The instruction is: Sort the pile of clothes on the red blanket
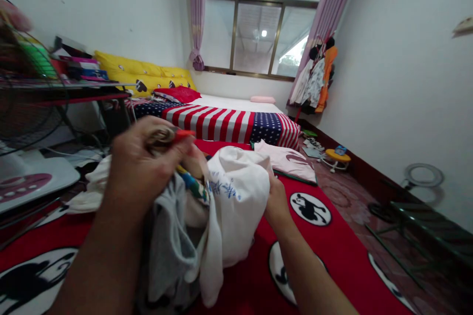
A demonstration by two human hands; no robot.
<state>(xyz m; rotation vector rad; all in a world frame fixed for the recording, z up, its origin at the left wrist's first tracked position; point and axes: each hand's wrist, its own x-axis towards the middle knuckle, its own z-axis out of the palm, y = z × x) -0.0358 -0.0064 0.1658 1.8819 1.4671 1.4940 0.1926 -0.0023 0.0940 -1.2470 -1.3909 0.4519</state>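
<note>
So a bundle of clothes is being held up in the middle of the frame, over a red blanket (pixel 343 256) with black-and-white round prints. The left hand (pixel 142 167) is closed up near the top of the bundle, fingers pressed together around a bunched bit of fabric, with something small and orange (pixel 184 133) poking out past the fingertips (too blurred to be named). The right hand (pixel 275 199) is tucked in behind the white shirt (pixel 236 202), gripping its edge from the far side; the fingers are mostly hidden, so how tightly it's pinched can't be told.

What could go wrong: the grey garment (pixel 170 246) is hanging loose at lower centre and isn't really held by anything, so it could be dropped onto the blanket if the bundle gets shaken. The layers are also tangled together, so one piece could get dragged along with another.

Counted up: three pieces can be made out in the bundle (white, grey, and a colourful one (pixel 192 184) in between), maybe more buried. One pale folded item (pixel 291 162) is lying further back, right of centre. One striped bedspread (pixel 229 123) is seen behind.
</note>
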